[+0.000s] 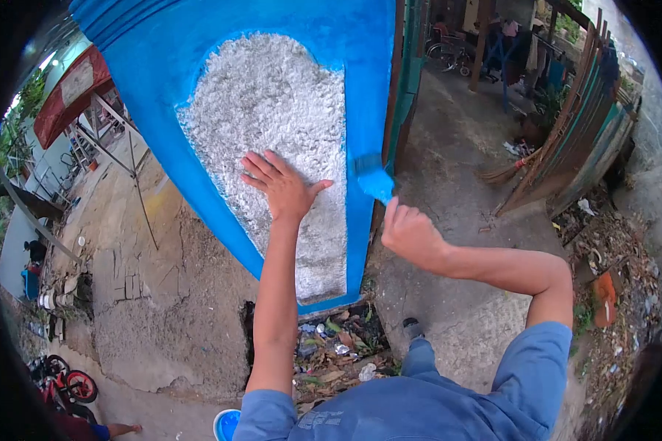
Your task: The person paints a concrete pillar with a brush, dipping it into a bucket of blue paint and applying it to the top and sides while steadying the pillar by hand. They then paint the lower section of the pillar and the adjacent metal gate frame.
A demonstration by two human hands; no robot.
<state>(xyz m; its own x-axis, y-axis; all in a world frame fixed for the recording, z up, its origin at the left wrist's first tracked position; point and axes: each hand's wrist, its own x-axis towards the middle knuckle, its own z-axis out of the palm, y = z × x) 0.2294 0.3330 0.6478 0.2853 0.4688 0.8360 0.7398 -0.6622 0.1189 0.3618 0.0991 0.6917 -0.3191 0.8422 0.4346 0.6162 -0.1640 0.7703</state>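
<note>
Fingers of right hand clench lightweight blue-bristled paintbrush by its handle, soft bristles above; left hand splayed empty on rough grey wall

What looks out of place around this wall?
Dead leaves and litter fill a gap below the blue wall, and the concrete beside it is cracked. The left hand rests on the unpainted patch; the right hand grips the brush.

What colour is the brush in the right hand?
The brush bristles are bright blue, clearest in the head view.
</note>
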